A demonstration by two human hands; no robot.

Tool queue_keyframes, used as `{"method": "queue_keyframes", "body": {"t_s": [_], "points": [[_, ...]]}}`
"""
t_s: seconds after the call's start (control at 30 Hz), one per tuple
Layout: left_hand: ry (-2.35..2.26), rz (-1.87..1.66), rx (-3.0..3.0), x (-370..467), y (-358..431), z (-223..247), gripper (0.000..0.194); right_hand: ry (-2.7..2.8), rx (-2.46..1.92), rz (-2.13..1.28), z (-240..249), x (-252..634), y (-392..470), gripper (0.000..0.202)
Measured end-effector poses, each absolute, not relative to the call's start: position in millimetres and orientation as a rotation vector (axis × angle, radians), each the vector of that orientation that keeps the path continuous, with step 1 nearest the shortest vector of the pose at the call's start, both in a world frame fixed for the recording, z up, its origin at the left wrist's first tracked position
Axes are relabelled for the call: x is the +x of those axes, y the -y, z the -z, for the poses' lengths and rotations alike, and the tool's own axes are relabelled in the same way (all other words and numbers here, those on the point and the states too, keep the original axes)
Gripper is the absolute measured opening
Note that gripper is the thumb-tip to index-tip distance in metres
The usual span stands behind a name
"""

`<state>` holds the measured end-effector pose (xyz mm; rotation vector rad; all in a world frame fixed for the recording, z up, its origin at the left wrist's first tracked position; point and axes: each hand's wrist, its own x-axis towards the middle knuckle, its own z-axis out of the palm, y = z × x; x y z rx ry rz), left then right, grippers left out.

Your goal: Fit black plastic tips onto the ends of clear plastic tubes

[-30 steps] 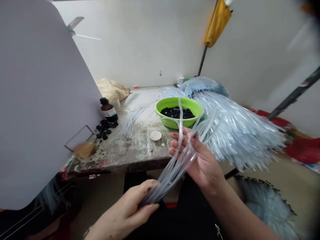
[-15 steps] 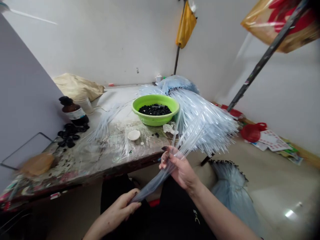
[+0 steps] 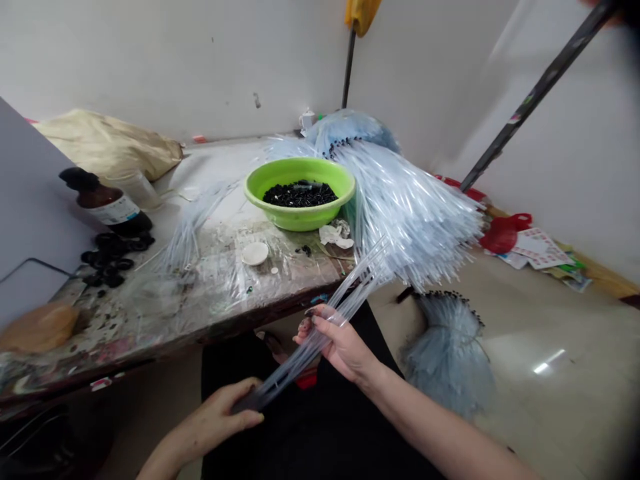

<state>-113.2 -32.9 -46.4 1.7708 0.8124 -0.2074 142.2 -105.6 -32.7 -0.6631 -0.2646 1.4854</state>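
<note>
Over my lap a slanting bundle of clear plastic tubes (image 3: 295,363) runs from lower left to upper right. My left hand (image 3: 225,417) is wrapped round its lower end. Nearer the upper end, my right hand (image 3: 333,337) grips the same bundle between thumb and fingers. Beyond my hands, a green basin (image 3: 300,217) on the table holds many small black pieces (image 3: 300,195). A large pile of clear tubes (image 3: 405,207) lies to the right of the basin, and a smaller group of tubes (image 3: 193,227) lies to its left.
On the cluttered table (image 3: 165,320) are a brown bottle (image 3: 113,207), black caps (image 3: 110,260), a small white dish (image 3: 255,253) and a cloth sack (image 3: 110,143). A tied tube bundle (image 3: 450,360) stands on the floor at right. A dark pole (image 3: 535,100) slants above.
The view has tilted down and shifted, so the table items sit higher and further left. Both hands keep their hold, and the bundle's upper end has tipped lower.
</note>
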Motion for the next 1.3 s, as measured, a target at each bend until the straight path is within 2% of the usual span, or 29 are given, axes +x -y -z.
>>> {"method": "queue_keyframes", "body": {"t_s": [0.13,0.33,0.57,0.73,0.97,1.3], "points": [[-0.925,0.074,1.725,-91,28,49,0.052,0.255,-0.665,-1.545,44,135,108,0.022],[-0.838,-0.249,1.662,-31,20,25,0.040,0.328,-0.718,-1.577,47,131,113,0.021],[-0.736,-0.099,1.553,29,19,-9,0.045,0.507,-0.836,-1.635,47,127,115,0.028],[-0.637,-0.215,1.381,45,20,-2,0.030,0.518,-0.873,-1.638,56,128,118,0.027],[-0.687,-0.234,1.152,44,22,-1,0.030,0.560,-0.833,-1.688,55,131,116,0.025],[-0.763,-0.363,1.207,49,24,4,0.019,0.641,-0.918,-1.647,55,134,113,0.026]]}}
